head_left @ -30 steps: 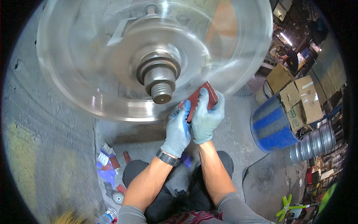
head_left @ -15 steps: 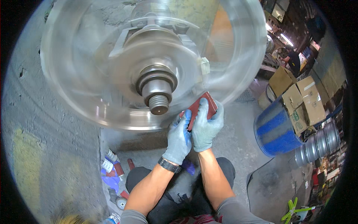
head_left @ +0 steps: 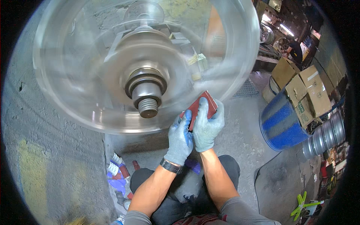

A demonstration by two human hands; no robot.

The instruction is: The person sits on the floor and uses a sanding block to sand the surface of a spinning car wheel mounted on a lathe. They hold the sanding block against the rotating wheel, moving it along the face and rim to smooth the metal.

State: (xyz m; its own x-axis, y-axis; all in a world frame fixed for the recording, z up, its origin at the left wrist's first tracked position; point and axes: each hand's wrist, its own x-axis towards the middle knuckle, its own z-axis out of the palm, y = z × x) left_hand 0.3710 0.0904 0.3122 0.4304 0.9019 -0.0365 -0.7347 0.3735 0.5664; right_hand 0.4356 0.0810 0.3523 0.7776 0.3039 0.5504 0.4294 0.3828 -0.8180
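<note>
A large metal wheel rim (head_left: 123, 126) fills the upper part of the view, blurred by spinning. At its centre a steel hub with a threaded shaft end (head_left: 148, 108) sticks out toward me. Below its lower right edge, both my hands, in grey-blue gloves, hold a folded piece of dark red sandpaper (head_left: 210, 108). My left hand (head_left: 179, 137) is closed on the sheet's lower left part. My right hand (head_left: 207, 125) grips it with the thumb lying on its face. Whether the sandpaper touches the rim, I cannot tell.
To the right stands a blue barrel (head_left: 283, 125) with cardboard boxes (head_left: 311, 90) on top. Beside it lie stacked metal rims (head_left: 324, 138). A grey wall (head_left: 56, 123) borders the left, with small bottles and rags (head_left: 118, 174) at its foot. A person (head_left: 295, 50) works far right.
My view has shifted, so the wheel appears farther left and the barrel slightly farther right and up. Both hands keep the same hold on the sandpaper, and the wheel is still spinning.
</note>
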